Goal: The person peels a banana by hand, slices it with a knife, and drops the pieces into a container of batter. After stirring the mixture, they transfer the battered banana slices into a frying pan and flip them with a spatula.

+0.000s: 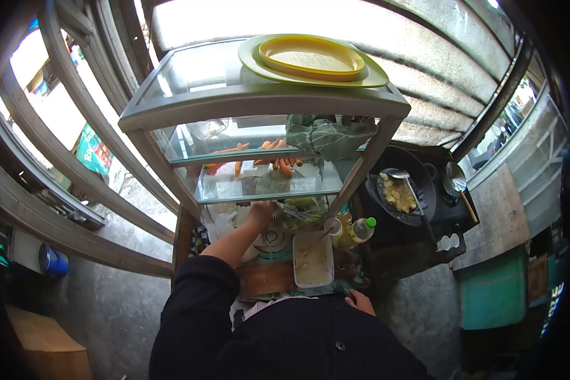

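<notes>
Left hand [261, 212] reaching under glass shelf [259, 187], just left of tray [313, 259]; grip hidden, cannot tell. Right hand [361, 302] low, below tray, fingers curled, holding nothing visible. Carrots [278, 163] above tray.

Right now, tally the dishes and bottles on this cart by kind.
Plates stacked on the cabinet top: 2
Wok on the stove: 1
White rectangular tray: 1
Green-capped bottle: 1
Small white cups: 2
Total: 7

Plates [311, 58] on top of glass cabinet [259, 101]; carrots [278, 161] on shelf inside; tray [313, 258] on the counter under it; wok [402, 190] right of it.
</notes>
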Motion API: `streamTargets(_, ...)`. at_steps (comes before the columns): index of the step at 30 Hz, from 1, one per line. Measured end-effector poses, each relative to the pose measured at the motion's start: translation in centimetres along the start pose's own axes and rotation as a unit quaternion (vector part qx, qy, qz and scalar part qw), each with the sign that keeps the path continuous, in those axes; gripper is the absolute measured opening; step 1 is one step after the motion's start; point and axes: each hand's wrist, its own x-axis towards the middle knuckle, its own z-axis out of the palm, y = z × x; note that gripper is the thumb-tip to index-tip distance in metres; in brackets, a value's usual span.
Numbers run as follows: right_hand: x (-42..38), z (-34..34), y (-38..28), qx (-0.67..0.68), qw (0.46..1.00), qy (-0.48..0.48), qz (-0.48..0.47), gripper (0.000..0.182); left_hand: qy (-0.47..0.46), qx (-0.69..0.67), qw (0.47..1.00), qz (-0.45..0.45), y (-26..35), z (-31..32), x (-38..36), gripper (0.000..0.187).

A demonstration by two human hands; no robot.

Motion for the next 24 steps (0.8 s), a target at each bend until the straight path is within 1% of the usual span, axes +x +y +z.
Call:
streamTargets(1, -0.1, 0.3, -0.5, 0.004, 1.000, 0.008, 0.004, 0.039, 0.004, 0.000, 1.000, 0.009, -0.5, -0.8, 0.0, 0.015)
streamTargets(3, -0.5, 1.0, -1.4, 0.021, 0.999, 0.012, 0.024, 0.039, -0.061, -0.117, 0.988, 0.082, -1.9, -1.7, -0.5, 0.018)
streamTargets(4, -0.7, 1.6, -1.4, 0.025, 0.999, 0.018, 0.029, 0.039, 0.025, -0.155, 0.983, 0.090, -2.6, -0.8, -0.6, 0.025)
streamTargets(5, -0.8, 2.3, -1.4, 0.033, 0.999, 0.032, 0.030, 0.038, 0.024, -0.156, 0.983, 0.098, -2.6, -0.2, -1.0, 0.025)
streamTargets(7, -1.4, 3.5, -1.7, 0.044, 0.997, 0.045, 0.035, 0.038, 0.055, -0.261, 0.960, -0.081, -2.6, -0.7, -2.0, 0.035)
streamTargets(8, -1.6, 3.9, -2.0, 0.046, 0.997, 0.061, 0.031, 0.037, 0.054, -0.259, 0.961, -0.076, -2.6, -0.3, -1.9, 0.035)
streamTargets(9, -1.8, 4.5, -2.2, 0.048, 0.995, 0.077, 0.029, 0.036, 0.055, -0.291, 0.938, -0.179, -2.4, 0.3, -1.6, 0.037)
streamTargets(10, -1.9, 5.1, -2.3, 0.052, 0.995, 0.080, 0.033, 0.036, 0.056, -0.320, 0.904, -0.279, -2.3, 1.0, -1.5, 0.040)
streamTargets(11, -2.0, 5.6, -2.2, 0.055, 0.993, 0.099, 0.027, 0.035, 0.053, -0.322, 0.905, -0.274, -2.3, 1.7, -1.6, 0.040)
streamTargets(13, -2.7, 6.1, -2.5, 0.054, 0.991, 0.116, 0.027, 0.034, 0.012, -0.437, 0.848, -0.301, -2.3, 0.5, -1.2, 0.041)
streamTargets(14, -2.8, 6.1, -2.9, 0.057, 0.990, 0.122, 0.028, 0.033, 0.009, -0.439, 0.847, -0.299, -2.2, -0.3, -0.9, 0.041)
streamTargets(16, -3.0, 6.5, -3.3, 0.061, 0.989, 0.128, 0.031, 0.033, -0.016, -0.402, 0.857, -0.323, -2.3, -1.4, -0.5, 0.037)
streamTargets(20, -3.4, 6.8, -3.9, 0.063, 0.986, 0.148, 0.048, 0.033, -0.037, -0.391, 0.874, -0.288, -2.4, -1.8, 0.1, 0.033)
streamTargets(22, -3.6, 6.9, -4.1, 0.059, 0.985, 0.152, 0.046, 0.033, 0.040, -0.454, 0.846, -0.278, -2.1, 0.0, 0.2, 0.033)
streamTargets(23, -3.7, 7.0, -4.1, 0.056, 0.985, 0.158, 0.049, 0.033, 0.039, -0.455, 0.845, -0.277, -1.9, 1.1, 0.4, 0.033)
streamTargets(24, -3.7, 7.0, -4.1, 0.053, 0.984, 0.162, 0.052, 0.033, 0.080, -0.480, 0.831, -0.270, -1.7, 2.6, 0.6, 0.033)
